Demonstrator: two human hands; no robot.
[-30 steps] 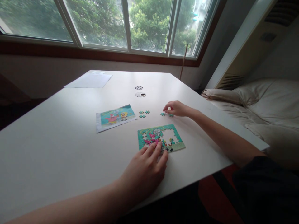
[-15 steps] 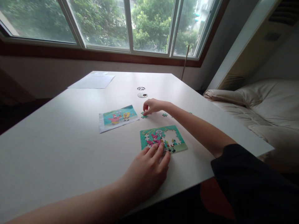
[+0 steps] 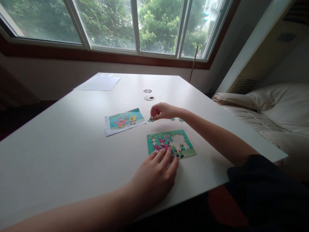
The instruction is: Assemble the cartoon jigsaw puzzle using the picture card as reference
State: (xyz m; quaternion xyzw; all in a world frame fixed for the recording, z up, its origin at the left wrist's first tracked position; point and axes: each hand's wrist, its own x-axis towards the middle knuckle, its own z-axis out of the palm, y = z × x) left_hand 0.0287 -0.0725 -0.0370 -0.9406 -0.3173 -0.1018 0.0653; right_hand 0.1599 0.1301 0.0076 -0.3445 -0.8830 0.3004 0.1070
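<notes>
A partly filled jigsaw puzzle (image 3: 170, 143) lies on the white table (image 3: 72, 141), with a gap in its upper right. My left hand (image 3: 154, 177) rests flat at the puzzle's near left corner, fingers stretched onto its edge. My right hand (image 3: 162, 111) hovers just beyond the puzzle, its fingers pinched together over a loose green piece (image 3: 150, 120); I cannot see whether a piece is in the pinch. Two more loose pieces (image 3: 177, 120) lie to the right of that hand. A printed reference picture (image 3: 124, 121) sits left of the loose pieces.
A sheet of paper (image 3: 98, 83) lies at the table's far left. Two round cable holes (image 3: 149, 95) are in the table's middle back. A cushioned seat (image 3: 265, 106) stands to the right, past the table edge. Windows run along the back wall.
My right hand swept left from the right-hand loose pieces to those next to the reference picture, then lifted a little with fingers pinched. My left hand stayed on the puzzle.
</notes>
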